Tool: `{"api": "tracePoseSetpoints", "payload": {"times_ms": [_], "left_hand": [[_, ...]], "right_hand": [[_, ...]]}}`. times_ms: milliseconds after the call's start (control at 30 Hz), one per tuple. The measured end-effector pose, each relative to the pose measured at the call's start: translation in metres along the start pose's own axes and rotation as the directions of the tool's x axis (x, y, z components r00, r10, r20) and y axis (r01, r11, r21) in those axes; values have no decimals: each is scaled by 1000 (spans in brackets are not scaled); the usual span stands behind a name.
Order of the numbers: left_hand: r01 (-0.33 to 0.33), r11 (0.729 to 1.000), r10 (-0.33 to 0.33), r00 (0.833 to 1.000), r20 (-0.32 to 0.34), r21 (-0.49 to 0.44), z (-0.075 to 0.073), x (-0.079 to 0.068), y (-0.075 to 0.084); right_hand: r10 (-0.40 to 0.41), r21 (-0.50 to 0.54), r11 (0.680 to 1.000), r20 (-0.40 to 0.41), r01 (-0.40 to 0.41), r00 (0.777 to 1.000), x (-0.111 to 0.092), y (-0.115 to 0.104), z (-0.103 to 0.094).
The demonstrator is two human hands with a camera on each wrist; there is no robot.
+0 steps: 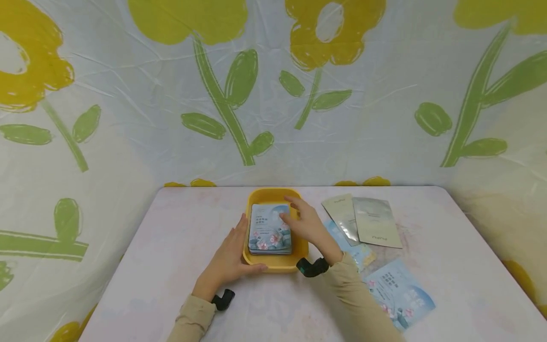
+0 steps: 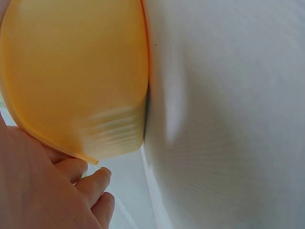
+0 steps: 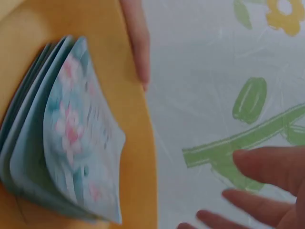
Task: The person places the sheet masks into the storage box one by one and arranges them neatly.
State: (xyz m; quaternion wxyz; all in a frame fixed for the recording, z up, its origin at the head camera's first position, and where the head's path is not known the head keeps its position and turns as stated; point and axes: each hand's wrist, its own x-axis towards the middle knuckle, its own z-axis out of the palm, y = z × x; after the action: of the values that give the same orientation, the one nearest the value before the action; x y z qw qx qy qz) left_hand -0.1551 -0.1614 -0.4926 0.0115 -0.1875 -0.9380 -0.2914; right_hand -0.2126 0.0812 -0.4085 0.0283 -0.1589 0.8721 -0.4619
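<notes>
Left grip [image 1: 227, 253] against yellow tray [image 1: 277, 262], right grip [image 1: 304, 221] over stacked blue packets [image 1: 267, 232]

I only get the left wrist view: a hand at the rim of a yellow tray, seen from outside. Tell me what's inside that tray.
Observer: The head view shows a stack of blue flower-printed packets lying in the yellow tray.
Operator: Now report whatever is above it.
Observer: The right hand is over the tray's right side.
Operator: Last, list what lies to the tray's right.
Observer: Two pale packets and two loose blue packets, one of the blue ones partly covered by the pale pair.
</notes>
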Motion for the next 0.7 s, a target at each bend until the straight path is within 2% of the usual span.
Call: {"api": "tracePoseSetpoints", "payload": {"times_ms": [67,100,200,267,400,500,567,633,700], "left_hand": [[-13,1000,13,1000,-12,-2,0,0,0],[-19,1000,19,1000,-17,-5,0,0,-1],[-23,1000,23,1000,-19,-10,0,0,-1],[-18,1000,18,1000,-16,-12,0,0,-2],[-7,1000,7,1000,-8,-7,1,0,-2],[3,1000,-3,1000,-5,-12,1,0,-2],[6,1000,-6,1000,-1,-13,1,0,-1],[4,1000,-4,1000,-1,-17,1,0,-1],[7,1000,-7,1000,4,-18,1,-1,-1]], "right_hand": [[-119,-58,991,-44,117,992,-1,3,-4],[-182,-85,981,-67,176,981,-1,4,-6],[-339,-163,933,-113,319,934,-3,10,-12],[-426,-230,892,-136,390,894,-3,15,-16],[-556,-398,793,-160,462,816,-3,24,-25],[-612,-506,723,-155,470,775,-2,35,-34],[-625,-561,690,-144,457,767,-2,43,-42],[-623,-607,666,-133,433,771,-2,51,-52],[-607,-641,654,-127,402,785,-1,58,-63]]}}
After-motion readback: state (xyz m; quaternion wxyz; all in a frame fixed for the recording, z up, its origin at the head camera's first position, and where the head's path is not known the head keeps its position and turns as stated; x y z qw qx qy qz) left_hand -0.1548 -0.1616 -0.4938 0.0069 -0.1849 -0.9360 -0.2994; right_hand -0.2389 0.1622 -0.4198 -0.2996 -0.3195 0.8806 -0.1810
